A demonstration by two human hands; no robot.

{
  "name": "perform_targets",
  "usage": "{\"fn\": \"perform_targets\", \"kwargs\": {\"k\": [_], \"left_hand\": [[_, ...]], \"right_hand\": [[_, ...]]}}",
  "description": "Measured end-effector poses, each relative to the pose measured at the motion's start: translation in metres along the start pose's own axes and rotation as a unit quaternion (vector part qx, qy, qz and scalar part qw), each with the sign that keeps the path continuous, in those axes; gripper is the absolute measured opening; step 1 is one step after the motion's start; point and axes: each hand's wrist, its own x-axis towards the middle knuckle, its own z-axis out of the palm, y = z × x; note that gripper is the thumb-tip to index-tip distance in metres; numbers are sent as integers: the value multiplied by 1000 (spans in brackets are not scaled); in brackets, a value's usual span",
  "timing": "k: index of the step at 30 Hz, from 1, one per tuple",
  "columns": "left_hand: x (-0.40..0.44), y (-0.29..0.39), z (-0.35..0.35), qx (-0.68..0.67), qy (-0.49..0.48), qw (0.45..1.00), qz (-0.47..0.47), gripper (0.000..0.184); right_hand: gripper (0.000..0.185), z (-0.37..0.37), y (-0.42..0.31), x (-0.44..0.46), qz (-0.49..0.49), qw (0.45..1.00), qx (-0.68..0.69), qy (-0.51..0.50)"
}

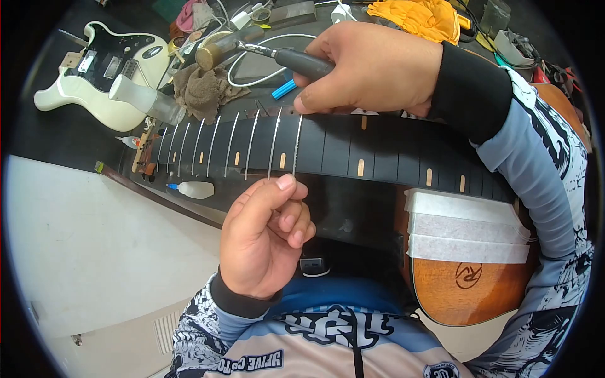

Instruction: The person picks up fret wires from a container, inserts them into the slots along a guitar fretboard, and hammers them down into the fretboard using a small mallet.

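Observation:
A black guitar fingerboard (340,151) with pale wooden inlays runs across the view. Several metal frets lie across its left part; thin bare slots show on the right. My left hand (261,236) is closed at the near edge, thumb and finger pinching the lower end of a fret wire (297,148) with a toothed tang. Above the far edge, my right hand (378,69) grips the dark handle of a hammer (305,63), its brownish cylindrical head pointing left. The right thumb tip meets the upper end of that same fret wire.
Masking tape (466,227) covers part of the orange-brown guitar body (466,290). A small glue bottle (195,189) lies by the neck's near side. Beyond it are a brown rag (205,91), a clear bottle (148,97), a white electric guitar (101,94) and a yellow cloth (419,19).

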Motion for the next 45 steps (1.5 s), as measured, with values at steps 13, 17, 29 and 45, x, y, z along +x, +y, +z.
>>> {"fn": "perform_targets", "kwargs": {"k": [13,17,29,45], "left_hand": [[-4,-2,14,67,67,995,28,22],[-4,-1,10,51,54,997,24,20],[-3,-1,9,47,55,997,29,21],[-16,18,9,512,126,808,263,37]], "right_hand": [[31,2,4,2,-8,1000,17,12],[30,-1,0,0,25,999,47,-9],[28,1,1,2,32,997,70,-9],[26,0,-4,-1,30,997,74,-14]]}}
